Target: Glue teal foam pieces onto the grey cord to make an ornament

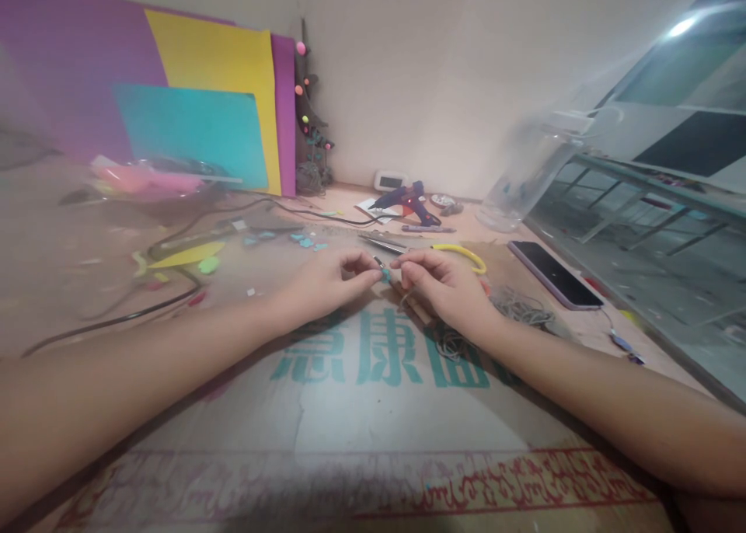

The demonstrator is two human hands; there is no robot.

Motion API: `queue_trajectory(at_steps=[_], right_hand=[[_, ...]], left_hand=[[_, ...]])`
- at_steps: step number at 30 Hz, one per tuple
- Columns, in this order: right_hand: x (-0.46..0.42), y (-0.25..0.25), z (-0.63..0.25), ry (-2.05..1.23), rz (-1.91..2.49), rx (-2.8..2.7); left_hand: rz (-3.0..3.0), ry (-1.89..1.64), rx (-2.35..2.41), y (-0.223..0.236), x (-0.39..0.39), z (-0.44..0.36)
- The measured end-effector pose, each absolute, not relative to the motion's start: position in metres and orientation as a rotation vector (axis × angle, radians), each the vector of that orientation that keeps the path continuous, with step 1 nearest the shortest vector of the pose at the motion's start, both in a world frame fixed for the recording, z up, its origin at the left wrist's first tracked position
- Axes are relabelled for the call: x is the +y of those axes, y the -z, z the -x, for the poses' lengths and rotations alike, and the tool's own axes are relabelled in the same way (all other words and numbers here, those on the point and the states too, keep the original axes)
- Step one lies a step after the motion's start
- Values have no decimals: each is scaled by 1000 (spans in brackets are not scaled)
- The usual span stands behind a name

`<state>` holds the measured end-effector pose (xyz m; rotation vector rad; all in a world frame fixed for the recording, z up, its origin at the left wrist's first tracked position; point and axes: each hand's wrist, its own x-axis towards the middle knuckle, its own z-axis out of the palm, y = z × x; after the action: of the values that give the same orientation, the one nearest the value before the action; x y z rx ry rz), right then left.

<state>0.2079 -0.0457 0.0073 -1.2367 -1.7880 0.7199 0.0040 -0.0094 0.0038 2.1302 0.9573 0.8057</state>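
Two bare hands meet just nearer the wearer than the scissors (pixel 385 245), and right between the fingertips sits a tiny teal piece (pixel 385 276). The left hand (pixel 326 280) seems to have the firmer grip, thumb and forefinger pinched together at the piece's edge. Over on the other side the right hand (pixel 451 286) brings its bent fingers in very close, but whether that grip closes on anything, I cannot tell. A brown strip (pixel 415 305) slants away under the right palm, on the wearer's side of the scissors; whether it joins the teal piece is hidden. That little piece looks very light, probably soft and bendy, easily creased or lost from a hard squeeze, so its rim looks the best hold, with fingertips only and gentle pressure. The strip looks stiffer, and its middle should give a steadier hold. Around them the tabletop (pixel 343 200) is busy: a glue gun (pixel 413 200) stands beyond the scissors, grey cord (pixel 518 308) tangles to their right on the near side, a dark-screened phone (pixel 553 275) lies farther right of them, and teal scraps (pixel 306 241) are scattered to their left.
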Motion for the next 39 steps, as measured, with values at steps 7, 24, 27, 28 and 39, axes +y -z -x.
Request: queue_trajectory(at_steps=[7, 24, 27, 28, 39], right_hand=[[-55, -22, -208, -116, 861, -2430], [-49, -81, -239, -495, 1219, -2264], [-48, -85, -244, -1006, 982, -2238], [-49, -85, -244, -1069, 952, -2210], [-59, -94, -235, -408, 1289, -2216]], left_hand=[[-2070, -848, 995, 0, -4, -3], [-1926, -843, 1021, -1, -6, -3], [-1919, -837, 1021, -3, -7, -3], [-1924, -835, 1026, -3, -6, -4], [-1926, -810, 1086, -4, -7, -3]])
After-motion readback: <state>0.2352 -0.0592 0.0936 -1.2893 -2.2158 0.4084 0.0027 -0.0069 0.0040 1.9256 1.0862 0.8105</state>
